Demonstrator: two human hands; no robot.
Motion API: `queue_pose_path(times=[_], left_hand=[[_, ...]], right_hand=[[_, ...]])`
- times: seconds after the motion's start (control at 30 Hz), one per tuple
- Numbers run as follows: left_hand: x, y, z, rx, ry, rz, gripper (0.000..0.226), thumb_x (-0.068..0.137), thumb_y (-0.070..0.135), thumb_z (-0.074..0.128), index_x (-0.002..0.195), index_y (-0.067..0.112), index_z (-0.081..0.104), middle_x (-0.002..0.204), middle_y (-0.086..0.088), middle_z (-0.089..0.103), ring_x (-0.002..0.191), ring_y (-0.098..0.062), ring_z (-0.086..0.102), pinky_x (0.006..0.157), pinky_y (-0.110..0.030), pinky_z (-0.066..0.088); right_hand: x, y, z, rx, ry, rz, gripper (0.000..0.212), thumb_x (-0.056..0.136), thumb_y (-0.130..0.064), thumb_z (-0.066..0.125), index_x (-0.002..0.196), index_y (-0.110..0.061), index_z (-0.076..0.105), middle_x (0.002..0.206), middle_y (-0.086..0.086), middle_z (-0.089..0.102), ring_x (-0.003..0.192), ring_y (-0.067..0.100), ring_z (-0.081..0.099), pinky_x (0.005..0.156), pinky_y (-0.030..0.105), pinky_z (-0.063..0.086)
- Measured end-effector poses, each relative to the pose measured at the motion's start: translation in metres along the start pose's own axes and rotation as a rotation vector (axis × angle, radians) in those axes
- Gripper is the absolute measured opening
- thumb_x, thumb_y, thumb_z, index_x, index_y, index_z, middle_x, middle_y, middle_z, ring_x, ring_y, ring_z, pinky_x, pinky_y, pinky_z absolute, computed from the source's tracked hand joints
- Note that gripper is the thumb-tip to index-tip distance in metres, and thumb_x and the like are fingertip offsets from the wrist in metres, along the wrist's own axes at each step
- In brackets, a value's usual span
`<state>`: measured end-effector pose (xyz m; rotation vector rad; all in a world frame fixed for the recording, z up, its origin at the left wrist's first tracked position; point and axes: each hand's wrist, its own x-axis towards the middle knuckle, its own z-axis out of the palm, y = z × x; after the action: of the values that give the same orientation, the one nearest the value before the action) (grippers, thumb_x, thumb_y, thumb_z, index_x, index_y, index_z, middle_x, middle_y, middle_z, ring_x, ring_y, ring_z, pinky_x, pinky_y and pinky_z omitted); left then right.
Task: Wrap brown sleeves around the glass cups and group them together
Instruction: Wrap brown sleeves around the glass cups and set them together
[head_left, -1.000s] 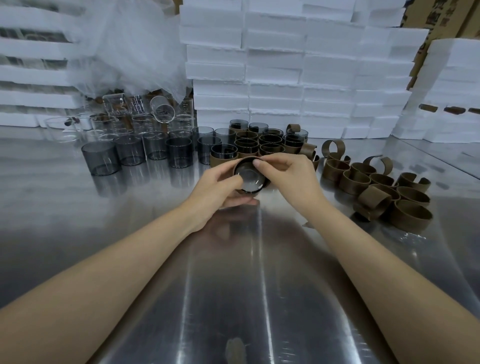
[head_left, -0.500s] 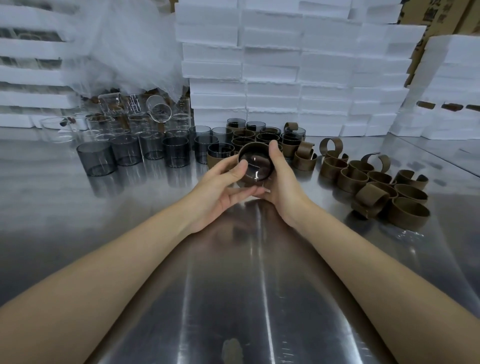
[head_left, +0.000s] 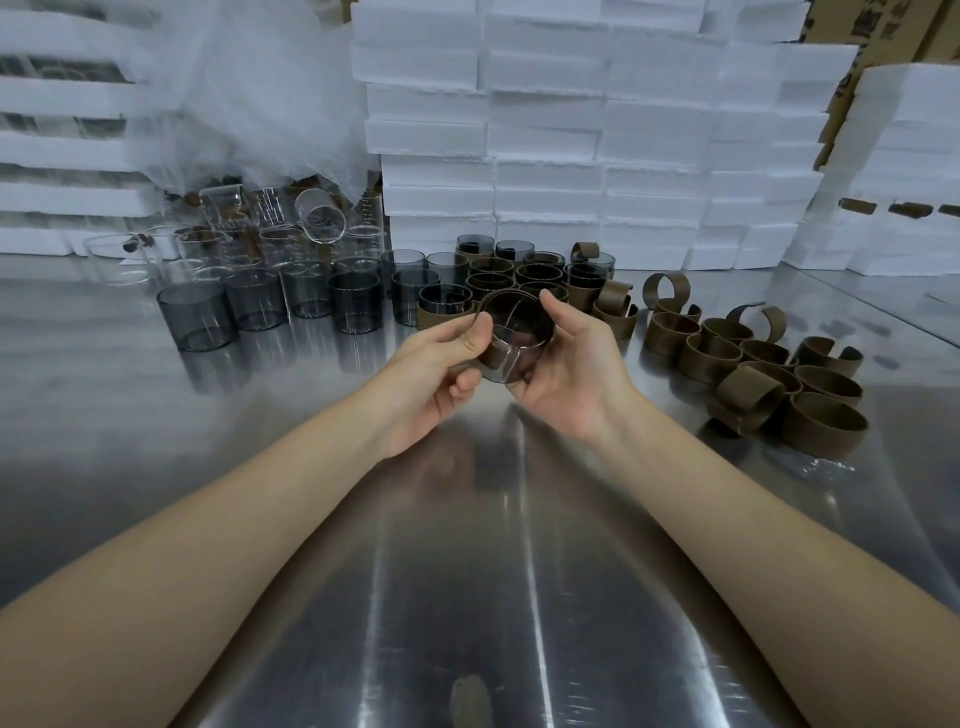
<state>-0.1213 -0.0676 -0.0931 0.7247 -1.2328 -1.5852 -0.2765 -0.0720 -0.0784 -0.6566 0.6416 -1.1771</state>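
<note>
Now drawn nearer, the smoked glass cup (head_left: 519, 325) is gripped by left hand (head_left: 436, 366) and right hand (head_left: 574, 364), its brown sleeve (head_left: 493, 357) apparently not yet seated.

Steel table (head_left: 156, 467), reflective. White foam boxes (head_left: 545, 130) stacked behind it; crumpled white netting (head_left: 249, 104) at left; cardboard cartons (head_left: 878, 21) top right.
</note>
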Motion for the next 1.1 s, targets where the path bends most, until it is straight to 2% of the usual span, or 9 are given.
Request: queue_pose_path(times=[0.17,0.3,0.43,0.53,0.6,0.7,0.8,0.97,1.1], left_hand=[[0.004,0.0,-0.002,-0.053,0.049,0.0,0.034,0.073,0.034,0.071,0.102,0.016,0.066,0.071,0.012,0.056,0.04,0.0,0.032,0.038,-0.009,0.029],[0.004,0.002,-0.002,-0.053,0.026,0.027,0.037,0.075,0.032,0.068,0.107,0.016,0.064,0.07,0.014,0.061,0.037,0.0,0.032,0.037,-0.008,0.028],[0.005,0.003,0.0,-0.055,0.061,0.04,0.069,0.074,0.03,0.066,0.137,0.007,0.05,0.079,0.009,0.057,0.036,0.0,0.031,0.036,-0.009,0.028],[0.004,0.002,-0.001,-0.019,0.059,0.058,0.071,0.075,0.03,0.065,0.141,0.009,0.048,0.075,0.011,0.055,0.038,0.0,0.033,0.038,-0.008,0.031],[0.002,0.0,-0.002,0.033,0.049,0.08,0.071,0.077,0.033,0.064,0.141,0.011,0.048,0.079,0.01,0.062,0.046,-0.001,0.045,0.048,-0.01,0.041],[-0.002,-0.002,-0.002,0.145,0.054,0.104,0.067,0.079,0.038,0.061,0.14,0.012,0.048,0.107,-0.005,0.068,0.081,-0.014,0.067,0.074,-0.022,0.054],[-0.004,-0.004,-0.002,0.203,0.094,0.176,0.067,0.075,0.024,0.071,0.138,0.016,0.049,0.133,-0.005,0.06,0.117,-0.016,0.062,0.092,-0.029,0.053],[-0.001,-0.008,-0.003,0.272,0.153,0.316,0.074,0.069,-0.019,0.074,0.125,0.026,0.055,0.127,0.006,0.061,0.109,-0.01,0.066,0.083,-0.019,0.053],[0.001,-0.009,-0.005,0.288,0.197,0.395,0.073,0.067,-0.027,0.069,0.119,0.022,0.057,0.12,0.005,0.063,0.105,-0.006,0.066,0.081,-0.019,0.053]], right_hand=[[0.003,-0.001,0.001,0.11,-0.032,-0.005,0.026,0.094,-0.029,0.052,0.109,-0.019,0.07,0.109,0.011,0.072,0.091,0.025,0.072,0.083,0.034,0.056],[0.003,-0.002,0.003,0.16,-0.086,-0.03,0.027,0.078,-0.02,0.059,0.099,-0.02,0.076,0.109,0.013,0.072,0.089,0.028,0.073,0.071,0.035,0.059],[0.003,-0.002,0.005,0.219,-0.069,-0.034,0.024,0.077,-0.014,0.058,0.089,-0.016,0.078,0.104,0.013,0.073,0.073,0.025,0.073,0.056,0.029,0.057],[0.004,-0.002,0.005,0.188,-0.061,-0.053,0.024,0.075,-0.015,0.058,0.089,-0.016,0.078,0.104,0.01,0.073,0.084,0.024,0.072,0.068,0.029,0.058],[0.004,0.0,0.005,0.146,-0.072,-0.081,0.023,0.078,-0.016,0.057,0.092,-0.015,0.076,0.104,0.01,0.073,0.09,0.023,0.07,0.074,0.031,0.057],[0.004,0.002,0.003,0.117,-0.077,-0.151,0.025,0.095,-0.01,0.045,0.104,-0.013,0.068,0.1,0.01,0.072,0.096,0.025,0.067,0.087,0.034,0.054],[0.003,0.0,0.002,0.085,-0.083,-0.183,0.033,0.096,-0.003,0.037,0.118,-0.011,0.061,0.102,0.013,0.07,0.098,0.028,0.065,0.093,0.04,0.051],[0.004,0.0,-0.002,0.005,-0.031,-0.112,0.043,0.097,-0.008,0.042,0.14,-0.01,0.048,0.134,0.019,0.056,0.125,0.035,0.053,0.108,0.052,0.04],[0.001,0.004,0.0,-0.115,-0.051,-0.083,0.042,0.1,-0.02,0.041,0.14,-0.011,0.05,0.127,0.019,0.06,0.113,0.029,0.056,0.108,0.049,0.04]])
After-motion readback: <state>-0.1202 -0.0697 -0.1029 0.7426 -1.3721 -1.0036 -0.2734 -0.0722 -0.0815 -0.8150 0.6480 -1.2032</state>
